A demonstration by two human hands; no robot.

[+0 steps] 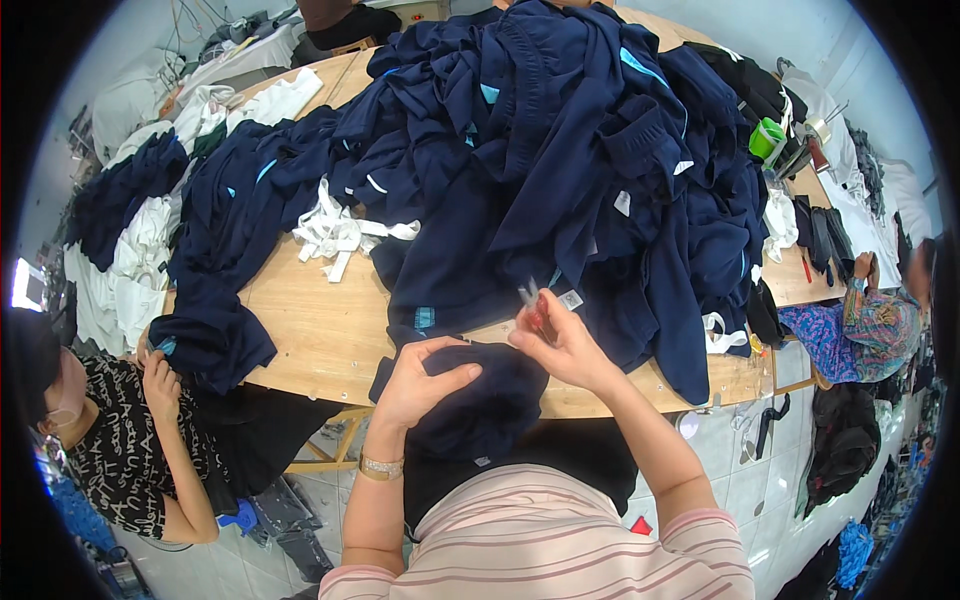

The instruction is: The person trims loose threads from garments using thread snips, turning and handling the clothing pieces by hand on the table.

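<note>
My left hand [420, 388], with a watch on the wrist, is closed on the edge of a dark navy garment [485, 405]. The garment lies bunched over the near table edge and hangs toward my lap. Just right of it, my right hand [562, 348] is closed around small red-handled thread snips [537, 312]. Their metal blades point up and away from me, slightly blurred. Beyond the snips, a small white label [570, 299] shows on the navy cloth. A light-blue patch [425, 317] lies beyond my left hand.
A large heap of navy garments [540, 150] covers much of the wooden table [310, 340]. White straps [335, 232] lie left of it; a green cup [767, 138] stands at right. One co-worker [120, 430] handles navy cloth at left; another person [880, 330] sits at right.
</note>
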